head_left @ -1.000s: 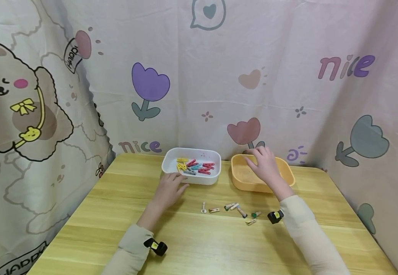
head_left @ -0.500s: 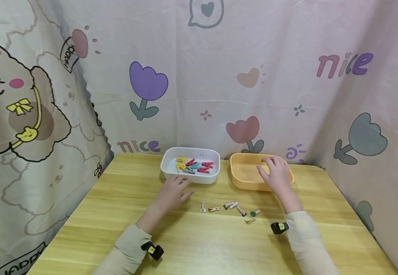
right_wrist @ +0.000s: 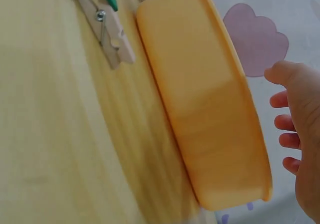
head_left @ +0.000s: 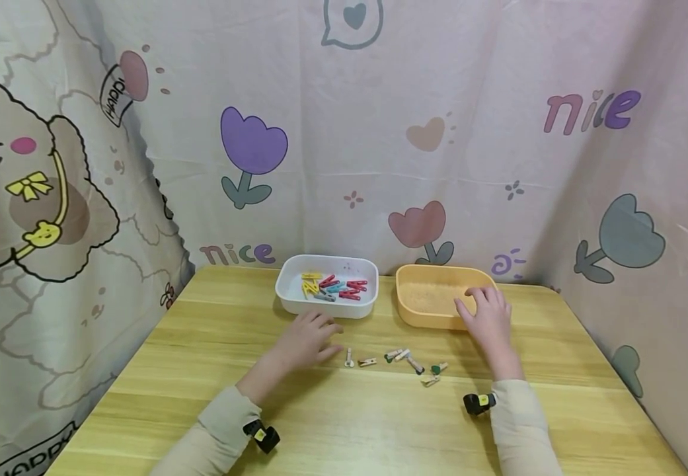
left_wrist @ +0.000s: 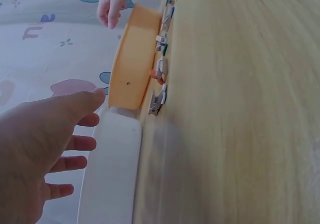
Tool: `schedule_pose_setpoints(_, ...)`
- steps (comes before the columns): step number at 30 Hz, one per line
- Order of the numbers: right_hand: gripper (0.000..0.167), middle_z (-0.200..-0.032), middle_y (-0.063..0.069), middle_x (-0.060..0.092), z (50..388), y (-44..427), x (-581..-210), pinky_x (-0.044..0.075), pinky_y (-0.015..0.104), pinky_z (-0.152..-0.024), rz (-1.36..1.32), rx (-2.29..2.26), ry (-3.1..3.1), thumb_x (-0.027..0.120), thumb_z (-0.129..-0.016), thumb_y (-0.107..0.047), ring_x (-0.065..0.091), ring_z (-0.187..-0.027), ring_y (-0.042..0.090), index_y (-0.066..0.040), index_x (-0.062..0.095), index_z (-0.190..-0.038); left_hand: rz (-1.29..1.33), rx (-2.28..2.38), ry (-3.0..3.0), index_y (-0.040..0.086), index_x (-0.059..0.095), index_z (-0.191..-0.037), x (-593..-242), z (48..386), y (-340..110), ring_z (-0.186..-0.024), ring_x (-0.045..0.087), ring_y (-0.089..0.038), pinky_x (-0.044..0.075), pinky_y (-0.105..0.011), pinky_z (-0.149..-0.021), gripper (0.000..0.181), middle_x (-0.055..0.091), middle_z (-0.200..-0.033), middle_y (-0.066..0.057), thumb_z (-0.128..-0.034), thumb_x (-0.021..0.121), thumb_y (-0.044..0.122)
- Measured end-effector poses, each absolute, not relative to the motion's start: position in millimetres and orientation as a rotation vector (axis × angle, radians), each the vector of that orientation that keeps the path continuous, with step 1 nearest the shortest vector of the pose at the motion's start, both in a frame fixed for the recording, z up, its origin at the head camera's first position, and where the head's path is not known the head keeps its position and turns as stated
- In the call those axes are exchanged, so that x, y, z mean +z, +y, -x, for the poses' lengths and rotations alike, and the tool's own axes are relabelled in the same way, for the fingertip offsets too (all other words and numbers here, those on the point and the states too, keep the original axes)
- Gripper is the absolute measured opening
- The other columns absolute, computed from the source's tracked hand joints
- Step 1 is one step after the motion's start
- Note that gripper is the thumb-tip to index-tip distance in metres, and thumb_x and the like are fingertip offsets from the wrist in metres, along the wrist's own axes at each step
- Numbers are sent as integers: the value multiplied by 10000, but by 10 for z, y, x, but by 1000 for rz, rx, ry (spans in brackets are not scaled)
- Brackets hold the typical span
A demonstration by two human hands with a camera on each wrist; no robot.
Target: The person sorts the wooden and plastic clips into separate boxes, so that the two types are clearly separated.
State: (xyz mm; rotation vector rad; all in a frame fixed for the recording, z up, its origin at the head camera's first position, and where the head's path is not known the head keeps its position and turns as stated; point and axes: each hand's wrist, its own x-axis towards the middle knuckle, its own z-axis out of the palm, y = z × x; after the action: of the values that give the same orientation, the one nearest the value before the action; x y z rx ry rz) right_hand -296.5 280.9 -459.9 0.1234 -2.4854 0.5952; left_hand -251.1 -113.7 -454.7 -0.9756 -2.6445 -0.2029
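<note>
My left hand (head_left: pixel 305 340) hovers just in front of the white bin (head_left: pixel 326 309), fingers spread and holding nothing. In that bin lie several yellow, red, blue and grey clothespins (head_left: pixel 336 287). My right hand (head_left: pixel 491 320) is above the right front corner of the orange bin (head_left: pixel 433 321), its fingers loosely bent with nothing between them. Several small wooden clothespins (head_left: pixel 401 355) with little decorations lie in a loose row on the table before the bins. Close up in the right wrist view, one wooden clothespin (right_wrist: pixel 105 27) shows its metal spring and a green piece.
Both bins stand at the back of the wooden table (head_left: pixel 344 423), near a patterned curtain (head_left: pixel 344 132). A narrow gap separates them. More curtain (head_left: pixel 52 317) hangs along the left side. A black wrist camera (head_left: pixel 262 436) sits on each sleeve.
My right hand has drawn back from over the orange bin toward its front right corner. The left hand has shifted slightly right and nearer, off the white bin's front rim.
</note>
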Motion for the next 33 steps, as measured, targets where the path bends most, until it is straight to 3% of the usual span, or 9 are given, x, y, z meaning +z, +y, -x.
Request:
schedule_pose_setpoints(17,306,-1035,185,556,2911,2895,-4734,324,531,-850,-89,569,-2531,663,-894,-337,465,-968,372,-48,580,-951,1147,-10,-2684,238,673,-1062,-4618,2501,-978,-1057,525,-191,440,-405,-950,309,635,-1104,15,-886,645,490)
schedule_pose_setpoints(33,294,-999,161,541,2887,2909,-4768,307,504,-817,-101,562,-2504,675,-883,-322,466,-943,356,-50,574,-927,1154,-18,-2682,252,639,-908,-4732,2570,-905,-975,500,-170,423,-361,-836,255,598,-982,51,-862,667,501)
